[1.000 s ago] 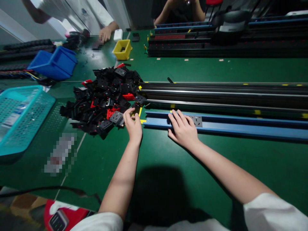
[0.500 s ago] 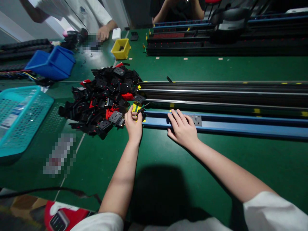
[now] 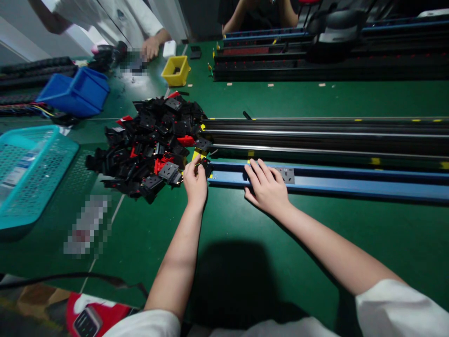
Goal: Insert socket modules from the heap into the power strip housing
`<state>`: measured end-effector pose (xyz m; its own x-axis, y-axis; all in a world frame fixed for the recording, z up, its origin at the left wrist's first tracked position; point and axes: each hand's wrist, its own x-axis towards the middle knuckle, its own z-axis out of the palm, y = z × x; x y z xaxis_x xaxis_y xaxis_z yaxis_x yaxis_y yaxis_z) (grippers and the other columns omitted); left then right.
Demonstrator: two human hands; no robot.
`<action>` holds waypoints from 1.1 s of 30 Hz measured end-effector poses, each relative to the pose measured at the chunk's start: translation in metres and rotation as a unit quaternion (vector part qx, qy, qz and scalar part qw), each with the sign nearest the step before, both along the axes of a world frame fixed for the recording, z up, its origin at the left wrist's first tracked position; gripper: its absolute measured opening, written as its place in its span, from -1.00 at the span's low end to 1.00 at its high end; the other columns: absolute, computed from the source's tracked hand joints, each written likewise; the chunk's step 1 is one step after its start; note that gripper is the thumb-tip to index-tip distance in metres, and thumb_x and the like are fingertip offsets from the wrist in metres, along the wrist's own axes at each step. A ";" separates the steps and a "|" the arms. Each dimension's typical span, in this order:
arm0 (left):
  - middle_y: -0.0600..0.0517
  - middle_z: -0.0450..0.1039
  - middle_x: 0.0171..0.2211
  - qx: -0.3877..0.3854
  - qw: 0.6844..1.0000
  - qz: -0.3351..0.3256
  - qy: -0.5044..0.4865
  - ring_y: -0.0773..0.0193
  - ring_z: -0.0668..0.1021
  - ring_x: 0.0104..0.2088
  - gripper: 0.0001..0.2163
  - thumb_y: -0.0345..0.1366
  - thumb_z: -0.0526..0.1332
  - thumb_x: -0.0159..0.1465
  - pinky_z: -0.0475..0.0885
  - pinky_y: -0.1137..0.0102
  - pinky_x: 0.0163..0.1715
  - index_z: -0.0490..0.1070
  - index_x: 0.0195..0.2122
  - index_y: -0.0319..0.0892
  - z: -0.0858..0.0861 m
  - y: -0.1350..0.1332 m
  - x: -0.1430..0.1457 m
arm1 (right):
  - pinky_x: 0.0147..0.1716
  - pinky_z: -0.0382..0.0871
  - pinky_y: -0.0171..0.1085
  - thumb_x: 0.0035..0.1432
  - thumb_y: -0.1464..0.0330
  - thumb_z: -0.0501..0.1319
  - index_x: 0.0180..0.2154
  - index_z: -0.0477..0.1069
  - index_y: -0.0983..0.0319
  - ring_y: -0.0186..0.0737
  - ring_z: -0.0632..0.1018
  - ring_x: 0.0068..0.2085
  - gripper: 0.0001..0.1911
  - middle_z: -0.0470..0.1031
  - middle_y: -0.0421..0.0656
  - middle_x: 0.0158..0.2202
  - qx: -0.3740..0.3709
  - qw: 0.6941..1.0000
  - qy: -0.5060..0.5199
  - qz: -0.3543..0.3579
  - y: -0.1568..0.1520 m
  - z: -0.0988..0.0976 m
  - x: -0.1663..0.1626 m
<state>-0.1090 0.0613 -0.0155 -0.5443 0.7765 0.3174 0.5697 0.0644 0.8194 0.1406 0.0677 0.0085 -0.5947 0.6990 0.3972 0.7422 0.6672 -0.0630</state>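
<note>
I find the blue channel rail (image 3: 368, 187) lying lengthwise on the green counter (image 3: 228, 224), its open side upward. My right grip (image 3: 268, 191) is spread across it, fingers towards the far wall and thumb at the near edge, partly covering a grey socket module (image 3: 288, 176) seated in the channel. My left grip (image 3: 195, 187) is at the rail's left end, finger and thumb near each other beside a small black module (image 3: 205, 165); I cannot tell whether they pinch it. A heap of black and red modules (image 3: 150, 128) lies just left of the rail. Dark rails (image 3: 315, 140) run along its far side. A teal basket (image 3: 52, 175) stands further left.
</note>
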 end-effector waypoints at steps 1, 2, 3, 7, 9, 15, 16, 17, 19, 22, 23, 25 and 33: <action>-0.08 0.55 0.04 -0.002 1.000 0.003 0.004 0.18 0.55 0.07 -0.64 -0.25 0.09 0.38 0.38 0.29 0.14 0.48 0.15 -0.09 -0.001 0.000 -0.001 | 0.25 0.09 -0.01 0.29 0.26 0.14 0.38 0.15 0.36 0.12 0.25 0.37 -0.31 0.20 0.10 0.39 0.001 1.000 0.001 0.000 0.000 0.000 0.000; -0.08 0.56 0.05 -0.006 1.000 0.008 0.007 0.17 0.54 0.08 -0.63 -0.24 0.08 0.39 0.37 0.27 0.16 0.47 0.17 -0.09 -0.002 0.000 -0.001 | 0.25 0.09 -0.01 0.29 0.26 0.14 0.38 0.15 0.36 0.12 0.25 0.37 -0.31 0.20 0.10 0.39 0.001 1.000 0.001 0.001 0.000 0.000 0.000; -0.09 0.56 0.05 -0.010 1.000 0.013 0.011 0.16 0.54 0.09 -0.63 -0.24 0.06 0.40 0.36 0.25 0.17 0.46 0.18 -0.09 -0.002 0.001 -0.002 | 0.25 0.09 -0.01 0.29 0.26 0.14 0.38 0.14 0.36 0.12 0.25 0.37 -0.31 0.20 0.10 0.39 0.000 1.000 0.000 0.001 0.000 0.000 0.000; -0.11 0.53 0.07 -0.013 0.999 0.020 0.029 0.15 0.53 0.10 -0.64 -0.22 0.07 0.40 0.35 0.27 0.17 0.48 0.16 -0.09 -0.001 0.000 -0.001 | 0.25 0.09 -0.02 0.30 0.26 0.13 0.38 0.15 0.37 0.11 0.25 0.37 -0.32 0.20 0.09 0.39 0.000 1.000 -0.004 0.000 0.000 0.001 0.000; -0.12 0.53 0.01 -0.019 0.999 0.024 0.035 0.16 0.54 0.04 -0.64 -0.19 0.09 0.40 0.37 0.29 0.13 0.47 0.16 -0.09 0.000 0.000 -0.001 | 0.25 0.09 -0.03 0.31 0.26 0.12 0.37 0.17 0.37 0.11 0.26 0.37 -0.34 0.21 0.09 0.38 0.003 1.000 -0.006 -0.001 0.000 0.002 0.000; -0.13 0.51 0.00 -0.018 0.999 0.023 0.045 0.17 0.52 0.06 -0.62 -0.12 0.00 0.46 0.35 0.31 0.12 0.47 0.11 -0.14 0.004 -0.001 0.001 | 0.24 0.09 -0.02 0.30 0.26 0.13 0.36 0.18 0.37 0.11 0.26 0.37 -0.34 0.21 0.10 0.38 0.004 1.000 -0.004 -0.001 0.000 0.002 0.000; -0.12 0.52 0.01 -0.012 0.999 0.023 0.037 0.18 0.52 0.06 -0.62 -0.11 -0.03 0.47 0.35 0.32 0.11 0.48 0.10 -0.13 0.004 -0.001 0.001 | 0.24 0.08 -0.03 0.31 0.26 0.13 0.36 0.18 0.37 0.11 0.26 0.37 -0.34 0.21 0.09 0.38 0.003 1.000 -0.005 -0.001 0.000 0.002 0.000; -0.11 0.53 0.00 -0.007 0.999 0.022 0.025 0.20 0.52 0.05 -0.61 -0.11 -0.05 0.48 0.36 0.34 0.10 0.48 0.07 -0.13 0.004 -0.001 0.001 | 0.24 0.08 -0.03 0.31 0.26 0.12 0.36 0.18 0.37 0.11 0.26 0.37 -0.34 0.21 0.09 0.38 0.004 1.000 -0.006 0.000 0.000 0.002 0.000; -0.08 0.55 -0.04 0.004 1.000 0.023 -0.010 0.22 0.55 -0.01 -0.59 -0.09 -0.09 0.48 0.38 0.36 0.03 0.50 0.00 -0.14 0.005 -0.001 0.001 | 0.24 0.08 -0.03 0.31 0.25 0.12 0.36 0.18 0.37 0.11 0.26 0.37 -0.35 0.21 0.09 0.38 0.006 1.000 -0.008 0.000 0.000 0.002 0.000; -0.03 0.56 -0.16 0.019 0.998 0.026 -0.059 0.26 0.57 -0.15 -0.60 -0.07 -0.08 0.47 0.41 0.40 -0.09 0.51 -0.13 -0.16 0.005 0.001 0.001 | 0.24 0.08 -0.03 0.32 0.25 0.11 0.36 0.18 0.37 0.11 0.26 0.37 -0.35 0.21 0.09 0.39 0.009 1.000 -0.011 -0.002 0.000 0.001 0.000; -0.02 0.56 -0.18 0.025 0.997 0.025 -0.070 0.26 0.57 -0.17 -0.60 -0.07 -0.07 0.47 0.41 0.40 -0.10 0.51 -0.16 -0.16 0.005 0.001 0.000 | 0.24 0.08 -0.03 0.32 0.25 0.11 0.36 0.18 0.37 0.11 0.26 0.37 -0.35 0.21 0.08 0.39 0.010 1.000 -0.011 -0.002 0.000 0.001 0.000; -0.02 0.57 -0.19 0.031 0.995 0.017 -0.089 0.26 0.57 -0.15 -0.58 -0.07 -0.08 0.46 0.40 0.40 -0.08 0.52 -0.19 -0.16 0.003 0.003 0.000 | 0.24 0.08 -0.03 0.32 0.25 0.12 0.36 0.18 0.37 0.11 0.26 0.37 -0.35 0.20 0.08 0.39 0.010 1.000 -0.012 -0.003 0.000 0.001 0.000; -0.06 0.60 -0.13 0.034 0.990 -0.011 -0.133 0.22 0.57 -0.09 -0.52 0.00 -0.08 0.46 0.39 0.36 -0.01 0.57 -0.15 -0.17 -0.001 0.004 0.001 | 0.24 0.09 -0.03 0.32 0.24 0.12 0.35 0.19 0.37 0.11 0.27 0.36 -0.35 0.21 0.08 0.38 0.015 1.000 -0.014 -0.004 0.000 0.001 0.000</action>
